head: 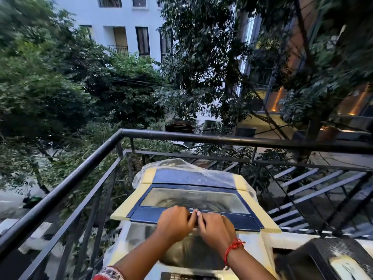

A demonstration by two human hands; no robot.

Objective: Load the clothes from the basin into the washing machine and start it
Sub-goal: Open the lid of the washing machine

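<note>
Both hands, left hand (175,221) and right hand (215,226), grip the near edge of the washing machine (260,211) lid (193,201), fingers curled over it. Lid's long axis runs left-right, hinge beyond the fingers. Basin not in view.

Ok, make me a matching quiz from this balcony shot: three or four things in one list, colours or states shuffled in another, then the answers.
Things
1. washing machine lid
2. wrist thread
3. railing
4. plastic sheet

Descriptions
A. black metal
B. clear, bunched at the far end of the machine
C. blue frame, partly raised, left hand and right hand on its near edge
D. red, on the right wrist

Pairs: 1-C, 2-D, 3-A, 4-B
</note>
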